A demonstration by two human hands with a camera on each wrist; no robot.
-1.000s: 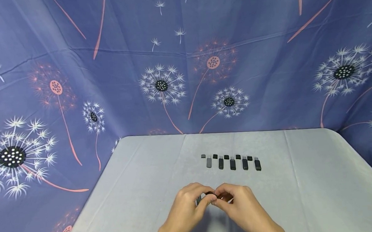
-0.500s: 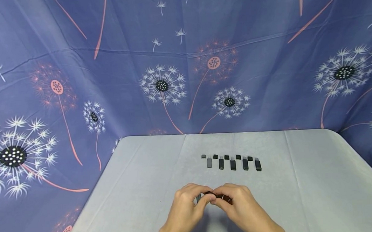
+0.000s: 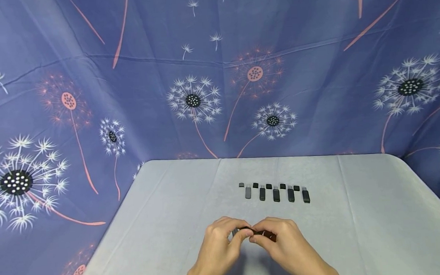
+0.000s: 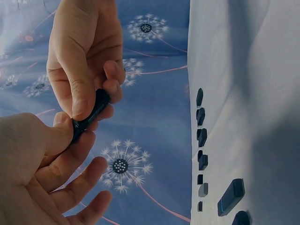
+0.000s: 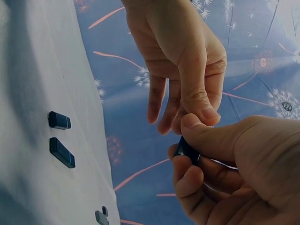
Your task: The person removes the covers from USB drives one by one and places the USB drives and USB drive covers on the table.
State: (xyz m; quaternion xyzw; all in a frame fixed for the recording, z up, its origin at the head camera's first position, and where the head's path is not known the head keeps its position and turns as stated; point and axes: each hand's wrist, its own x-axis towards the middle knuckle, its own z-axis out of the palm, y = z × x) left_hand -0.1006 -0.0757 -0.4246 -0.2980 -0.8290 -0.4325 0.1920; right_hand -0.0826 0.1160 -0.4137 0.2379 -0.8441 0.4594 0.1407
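A black USB stick (image 4: 95,112) is held between both hands above the near part of the table. My left hand (image 3: 219,240) pinches one end of it with thumb and forefinger, its other fingers spread in the left wrist view. At the opposite end, my right hand (image 3: 286,238) grips the stick between thumb and curled fingers. Fingertips hide much of it, so I cannot tell whether its cap is on. Two more dark USB sticks lie on the table near the hands: one stick (image 5: 62,152) and another (image 5: 59,120). In the head view the left hand partly covers them.
Farther back on the pale cloth-covered table (image 3: 171,206) is a row of several uncapped USB sticks, one grey (image 3: 248,191), the others black (image 3: 276,194). Small loose caps (image 3: 269,186) lie behind them. A blue dandelion-print curtain (image 3: 145,75) hangs behind.
The right hand's fingers have closed in around the stick, and its dark end shows more beneath them. Both hands stay in nearly the same place. The row has not moved.
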